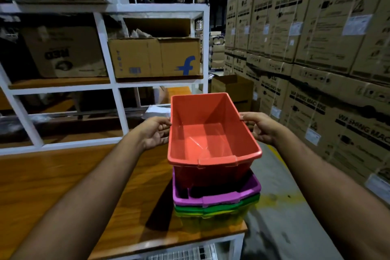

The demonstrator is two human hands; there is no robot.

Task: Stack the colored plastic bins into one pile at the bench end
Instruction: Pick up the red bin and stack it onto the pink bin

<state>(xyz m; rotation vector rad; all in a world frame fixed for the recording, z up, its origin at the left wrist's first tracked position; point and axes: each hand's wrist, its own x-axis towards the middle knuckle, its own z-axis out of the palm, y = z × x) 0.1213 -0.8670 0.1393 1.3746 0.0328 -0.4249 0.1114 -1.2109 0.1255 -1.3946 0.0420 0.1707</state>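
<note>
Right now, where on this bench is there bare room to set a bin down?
Bare wood on the bench left of the bin pile, up to the white shelf frame. Crowded at the bench's right end: the pile and red bin fill it.

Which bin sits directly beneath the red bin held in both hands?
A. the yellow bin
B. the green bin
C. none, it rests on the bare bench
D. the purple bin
D. The red bin, gripped at its side rims by the left hand and right hand, is lowered partway into the purple bin, which tops the green bin and the yellow bin.
</note>
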